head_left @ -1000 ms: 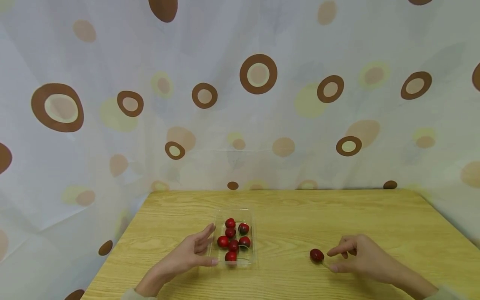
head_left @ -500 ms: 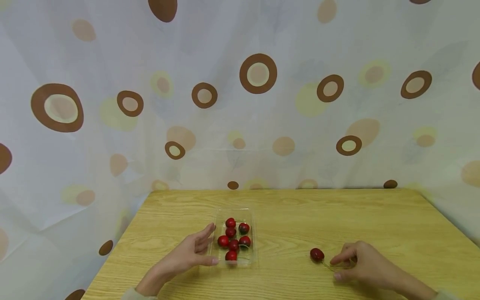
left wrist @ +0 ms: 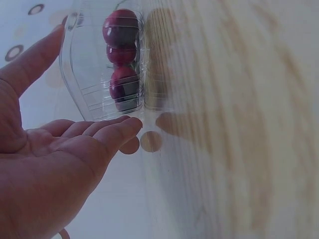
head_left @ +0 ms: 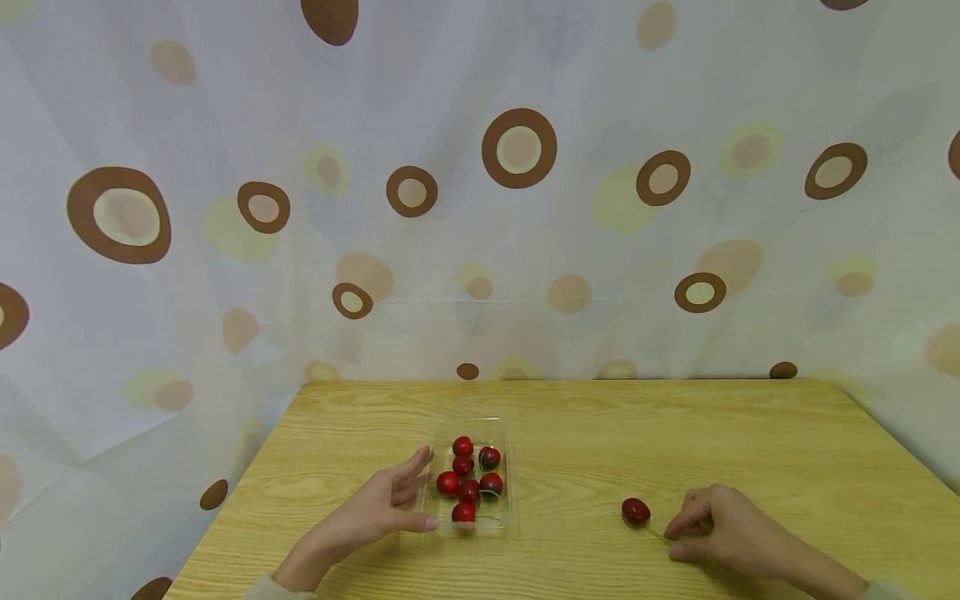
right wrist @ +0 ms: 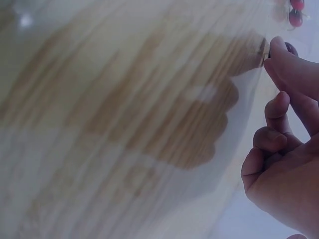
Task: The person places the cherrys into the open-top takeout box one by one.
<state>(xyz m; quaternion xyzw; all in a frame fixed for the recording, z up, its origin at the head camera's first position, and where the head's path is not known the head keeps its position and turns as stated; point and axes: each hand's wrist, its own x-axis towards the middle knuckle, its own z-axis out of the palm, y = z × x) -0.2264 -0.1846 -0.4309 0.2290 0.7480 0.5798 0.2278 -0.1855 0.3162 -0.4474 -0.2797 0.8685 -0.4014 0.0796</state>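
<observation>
In the head view a clear plastic box point(head_left: 508, 442) stands left of centre with several red cherries point(head_left: 448, 483) inside. My left hand point(head_left: 371, 508) rests against its left side, thumb at the near corner and fingers spread toward the back. The left wrist view shows the extended thumb and fingers touching the box wall point(left wrist: 79, 74) without curling round it. To the right, a single dark red cherry point(head_left: 636, 512) lies on the table, stem toward my right hand point(head_left: 731, 533). Thumb and index finger pinch the stem's end; in the right wrist view they partly hide the cherry point(right wrist: 292, 49).
Under everything is a wood-grain table point(head_left: 570, 417). A pale curtain point(head_left: 450, 250) with brown, peach and yellow spots hangs behind the table and along its sides.
My right hand has shifted slightly right and toward me, along the stem, and thumb and index finger have closed on its end. The left hand and box have stayed put.
</observation>
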